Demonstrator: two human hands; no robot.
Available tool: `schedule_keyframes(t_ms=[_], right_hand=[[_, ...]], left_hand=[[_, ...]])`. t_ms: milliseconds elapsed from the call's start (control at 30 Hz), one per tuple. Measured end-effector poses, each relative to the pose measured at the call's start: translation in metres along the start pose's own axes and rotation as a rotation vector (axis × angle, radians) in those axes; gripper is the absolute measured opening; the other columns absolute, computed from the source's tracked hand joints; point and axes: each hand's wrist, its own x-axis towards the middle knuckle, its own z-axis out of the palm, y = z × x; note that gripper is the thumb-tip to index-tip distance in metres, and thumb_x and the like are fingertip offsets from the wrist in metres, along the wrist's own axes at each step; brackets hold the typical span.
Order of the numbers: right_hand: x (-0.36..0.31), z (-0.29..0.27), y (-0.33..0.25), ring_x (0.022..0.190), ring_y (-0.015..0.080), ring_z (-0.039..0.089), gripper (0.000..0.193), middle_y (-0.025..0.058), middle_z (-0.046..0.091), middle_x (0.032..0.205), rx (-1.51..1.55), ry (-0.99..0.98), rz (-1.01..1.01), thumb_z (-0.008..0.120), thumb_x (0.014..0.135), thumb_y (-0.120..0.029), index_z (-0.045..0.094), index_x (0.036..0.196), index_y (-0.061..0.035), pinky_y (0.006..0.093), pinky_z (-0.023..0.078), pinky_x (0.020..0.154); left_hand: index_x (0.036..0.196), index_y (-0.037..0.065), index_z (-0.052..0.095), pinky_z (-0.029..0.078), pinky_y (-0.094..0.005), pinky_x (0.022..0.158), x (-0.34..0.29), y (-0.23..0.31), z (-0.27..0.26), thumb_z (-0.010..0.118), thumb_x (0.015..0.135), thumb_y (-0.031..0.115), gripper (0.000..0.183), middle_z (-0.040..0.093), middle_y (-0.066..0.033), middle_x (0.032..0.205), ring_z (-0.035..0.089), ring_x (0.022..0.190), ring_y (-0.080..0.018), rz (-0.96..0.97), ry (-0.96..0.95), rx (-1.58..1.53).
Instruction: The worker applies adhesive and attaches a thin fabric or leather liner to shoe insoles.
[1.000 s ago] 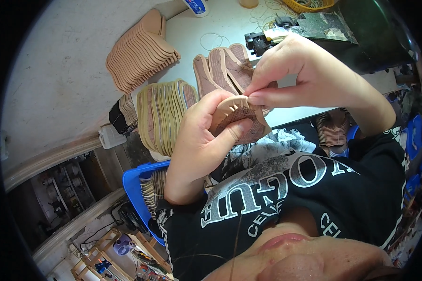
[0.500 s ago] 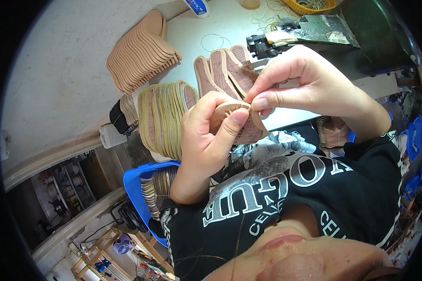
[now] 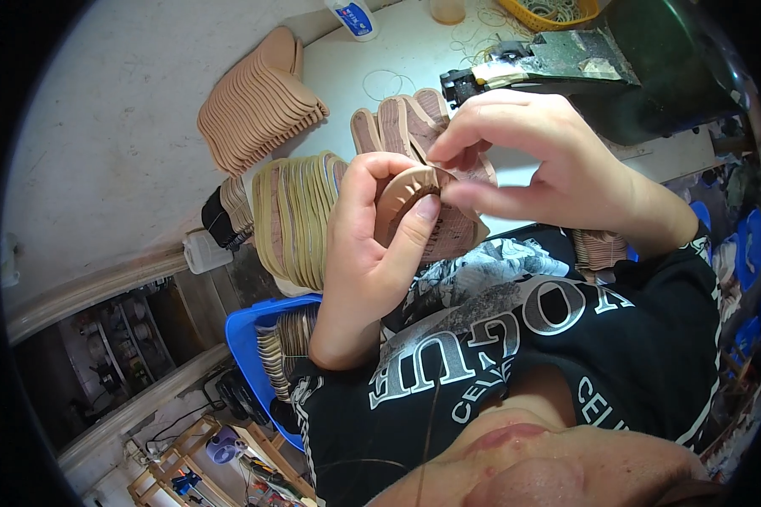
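Room first: the white table (image 3: 334,80) shows bare between the beige stack (image 3: 258,106) and the bottle (image 3: 357,20); its front edge runs just past the hands, next to the person's lap. Right side is tighter: green machine (image 3: 566,59) sits close beyond the right hand (image 3: 524,160). Yellow-edged stack (image 3: 292,224) is close off the left wrist; blue bin (image 3: 245,338) lies below, near the left forearm.

Insole (image 3: 458,226) is up between both hands, in front of the chest, tilted, pleated rim upward. Left hand (image 3: 372,224) grasps it, thumb on the near face, fingers wrapped behind. Right hand is at the rim's right end, thumb and forefinger parted, pinch released; can't tell if the fingertips touch it.

Counts: one insole in hand, three flat insoles (image 3: 393,122) visible fanned on the table behind it, one machine, one bottle, one cup (image 3: 446,10), one yellow basket (image 3: 528,24). Layers in the two stacks overlap too much to count.
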Motion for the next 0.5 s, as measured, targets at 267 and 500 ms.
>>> schedule_keyframes(t_ms=[267,500], right_hand=[[0.009,-0.006,-0.013,0.073,0.0227,0.062,0.019,0.0065,0.063,0.077,-0.603,-0.199,-0.141,0.074,0.075,-0.019,0.065,0.086,-0.0061,0.0326,0.048,0.068],[0.043,0.007,-0.018,0.069,0.0246,0.060,0.017,0.0067,0.061,0.075,-0.666,-0.505,-0.034,0.067,0.081,-0.024,0.064,0.083,-0.0076,0.0349,0.046,0.069]], left_hand=[[0.112,0.001,0.052,0.047,-0.0267,0.077,-0.003,-0.009,-0.007,0.059,0.090,0.007,0.024,0.064,-0.0096,0.096,0.061,0.087,-0.0139,-0.021,-0.003,0.099],[0.119,0.001,0.051,0.048,-0.0302,0.080,-0.011,-0.011,-0.021,0.057,0.090,0.007,0.029,0.064,-0.0135,0.101,0.063,0.092,-0.0200,0.055,0.044,0.203]])
